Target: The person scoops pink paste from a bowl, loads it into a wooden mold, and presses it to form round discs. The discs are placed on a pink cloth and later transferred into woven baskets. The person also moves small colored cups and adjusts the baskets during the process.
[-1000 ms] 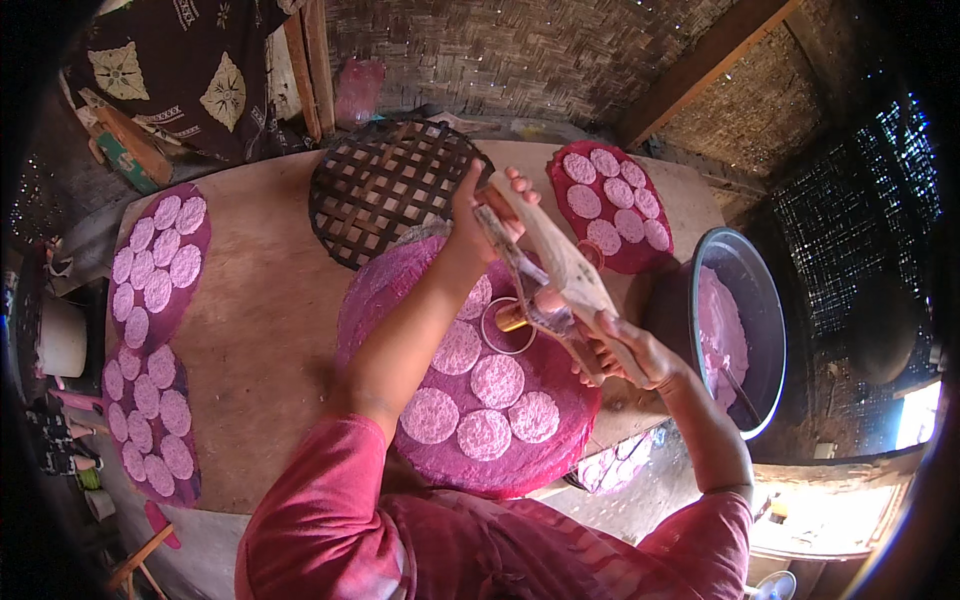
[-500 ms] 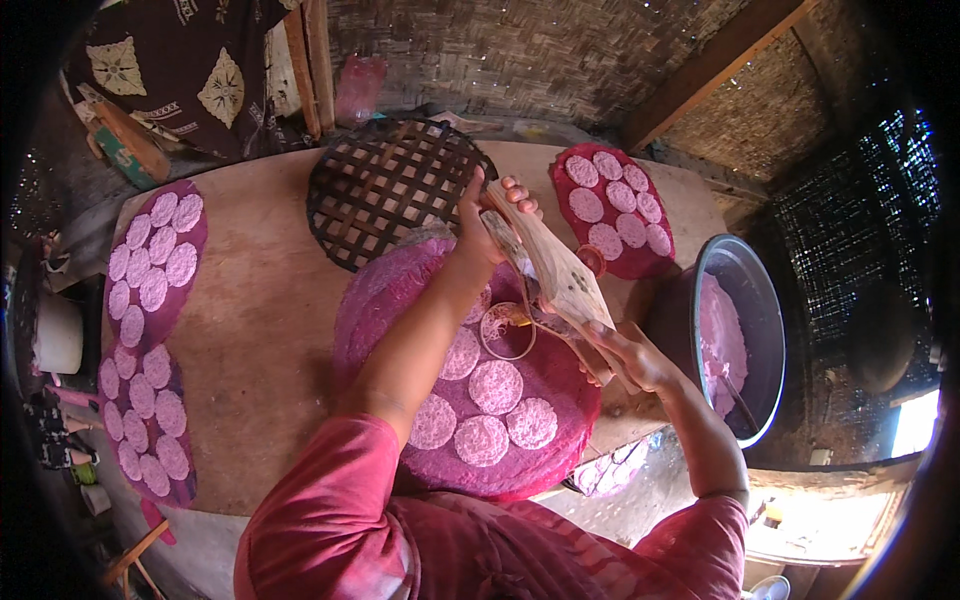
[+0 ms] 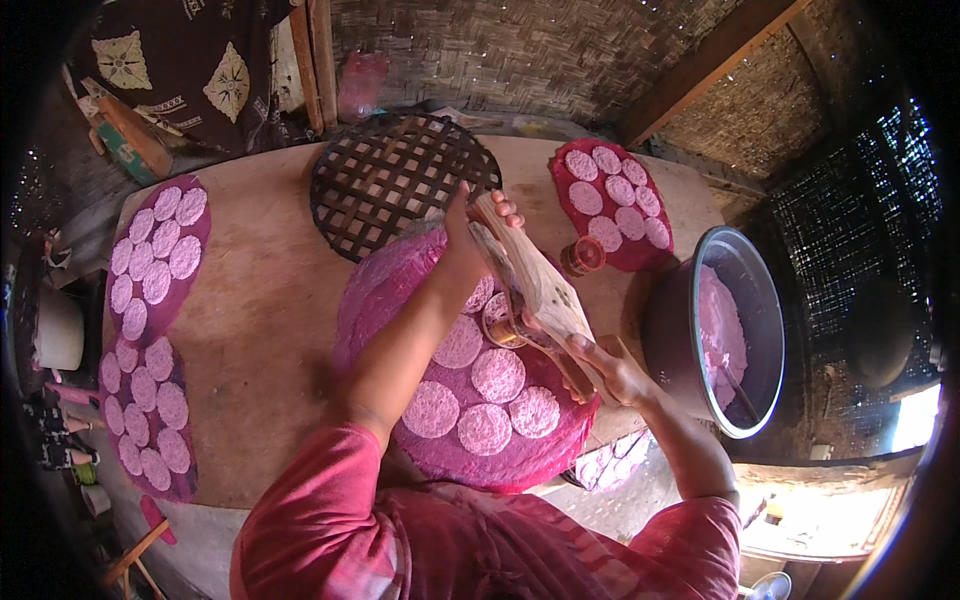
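Note:
Both my hands grip a wooden two-handled press (image 3: 545,290), slanted over the round purple mat (image 3: 400,300). My left hand (image 3: 466,235) is closed around its far end. My right hand (image 3: 622,370) is wrapped round the near right end, with fingers over both wooden parts. Under the press, a thin ring (image 3: 500,322) sits tilted over the mat, partly covered by the wood; I cannot tell whether it is joined to the press. Several flat pink discs of fine strands (image 3: 484,429) lie on the mat nearer me.
Pink discs also lie on a red sheet (image 3: 600,250) at the far right and purple sheets (image 3: 172,300) at the left. A dark woven tray (image 3: 335,190) is behind the mat. A small orange-red cup (image 3: 583,256) stands beside the press. Right is a deep tub (image 3: 680,330) of pink dough.
The press has shifted slightly, uncovering more of the orange-red cup. The ring now looks tilted and more hidden beneath the wood. Both hands keep their hold.

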A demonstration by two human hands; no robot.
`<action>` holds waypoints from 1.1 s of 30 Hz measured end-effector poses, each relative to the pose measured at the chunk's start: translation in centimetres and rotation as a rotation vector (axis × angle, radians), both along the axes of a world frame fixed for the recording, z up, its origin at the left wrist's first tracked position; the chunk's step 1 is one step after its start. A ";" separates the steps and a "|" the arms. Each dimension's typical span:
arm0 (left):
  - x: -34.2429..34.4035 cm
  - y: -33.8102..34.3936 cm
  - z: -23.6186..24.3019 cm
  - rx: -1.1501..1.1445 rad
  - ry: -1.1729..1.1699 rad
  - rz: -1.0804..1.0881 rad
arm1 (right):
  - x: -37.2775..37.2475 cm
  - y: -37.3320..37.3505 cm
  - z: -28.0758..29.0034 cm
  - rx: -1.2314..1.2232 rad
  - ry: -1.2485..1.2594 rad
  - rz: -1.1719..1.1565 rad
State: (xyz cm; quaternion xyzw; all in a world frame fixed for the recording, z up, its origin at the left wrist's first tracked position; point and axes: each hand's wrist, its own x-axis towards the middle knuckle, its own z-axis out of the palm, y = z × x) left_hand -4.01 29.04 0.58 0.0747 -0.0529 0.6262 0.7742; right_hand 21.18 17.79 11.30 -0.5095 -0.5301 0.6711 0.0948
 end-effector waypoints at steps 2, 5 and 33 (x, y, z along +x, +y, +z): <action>-0.9 0.9 0.6 0.029 0.014 -0.007 | -0.8 0.2 -0.4 0.028 -0.023 -0.038; -1.3 2.1 1.3 0.069 0.006 -0.016 | -1.3 0.8 0.0 0.142 -0.078 -0.040; -13.5 -22.3 22.4 0.853 0.704 0.168 | -3.4 3.8 -13.1 0.999 -0.350 -0.057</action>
